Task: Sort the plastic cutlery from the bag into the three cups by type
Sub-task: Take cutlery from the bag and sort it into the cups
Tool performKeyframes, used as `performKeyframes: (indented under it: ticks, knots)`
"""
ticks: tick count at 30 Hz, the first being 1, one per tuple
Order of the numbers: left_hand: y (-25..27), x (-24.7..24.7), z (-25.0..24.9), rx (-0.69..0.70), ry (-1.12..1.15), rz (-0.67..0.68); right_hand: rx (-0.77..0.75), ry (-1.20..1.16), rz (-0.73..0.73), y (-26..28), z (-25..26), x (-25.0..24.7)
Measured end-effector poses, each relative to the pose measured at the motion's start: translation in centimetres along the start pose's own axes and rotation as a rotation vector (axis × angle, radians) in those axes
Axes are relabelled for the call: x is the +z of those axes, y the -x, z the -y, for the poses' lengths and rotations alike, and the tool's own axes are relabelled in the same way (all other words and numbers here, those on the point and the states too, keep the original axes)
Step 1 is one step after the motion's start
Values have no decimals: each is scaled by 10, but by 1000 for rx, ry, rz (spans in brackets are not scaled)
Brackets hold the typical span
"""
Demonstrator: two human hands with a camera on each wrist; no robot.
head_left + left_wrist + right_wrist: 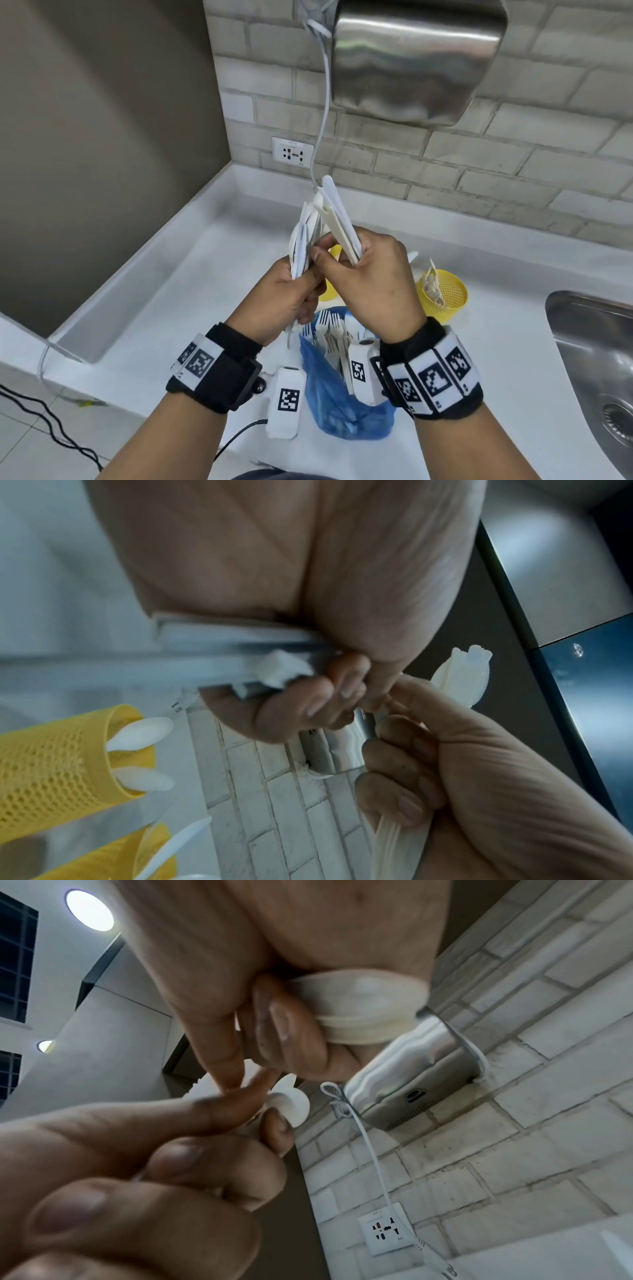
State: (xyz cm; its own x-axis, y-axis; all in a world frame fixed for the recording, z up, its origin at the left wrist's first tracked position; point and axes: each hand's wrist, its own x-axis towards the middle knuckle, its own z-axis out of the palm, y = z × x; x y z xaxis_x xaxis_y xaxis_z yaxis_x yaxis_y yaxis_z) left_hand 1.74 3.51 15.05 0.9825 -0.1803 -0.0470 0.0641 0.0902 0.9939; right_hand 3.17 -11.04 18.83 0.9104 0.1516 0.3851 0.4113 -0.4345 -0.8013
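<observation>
Hands meet in the middle of the head view, above the blue bag (342, 404). The left hand (287, 298) has its fingers curled around a mixed bundle of white cutlery (301, 240). The right hand (373, 284) grips a stack of spoons (339, 222), handles pointing up. More forks (329, 329) stand in the bag. One yellow mesh cup (445, 298) is at right of the hands, another yellow cup (329, 291) partly hidden behind them.

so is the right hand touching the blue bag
Apart. The head view shows the right hand raised above the blue bag, gripping a bundle of white cutlery, with open counter between hand and bag.
</observation>
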Motion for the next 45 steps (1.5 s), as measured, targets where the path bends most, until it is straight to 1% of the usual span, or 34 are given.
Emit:
performKeyframes:
  ticks: [8, 11, 14, 21, 27, 33, 38, 41, 43, 45]
  knots:
    - [1, -1, 2, 13, 21, 44, 15, 23, 10, 1, 1, 6]
    - [1, -3, 2, 33, 28, 59, 67, -53, -31, -1, 0, 9]
    - [2, -5, 2, 22, 85, 76, 135, -149, -68, -5, -2, 10]
    - [4, -7, -2, 2, 42, 78, 110, -84, 70, -2, -2, 13]
    - [3, -9, 1, -44, 75, 92, 132, -26, 113, -4, -8, 14]
    - [2, -9, 2, -38, 87, 62, 109, -13, 12, -3, -7, 17]
    - [1, -12, 5, -19, 99, 90, 123, -79, -16, -3, -8, 18]
    - [1, -15, 10, -1, 141, 110, 131, -132, -80, -3, -9, 18]
    - [1, -17, 13, -19, 158, 101, 119, -153, -129, -5, -10, 19]
    - [1, -18, 13, -33, 154, 96, 108, -163, -125, -6, -10, 18]
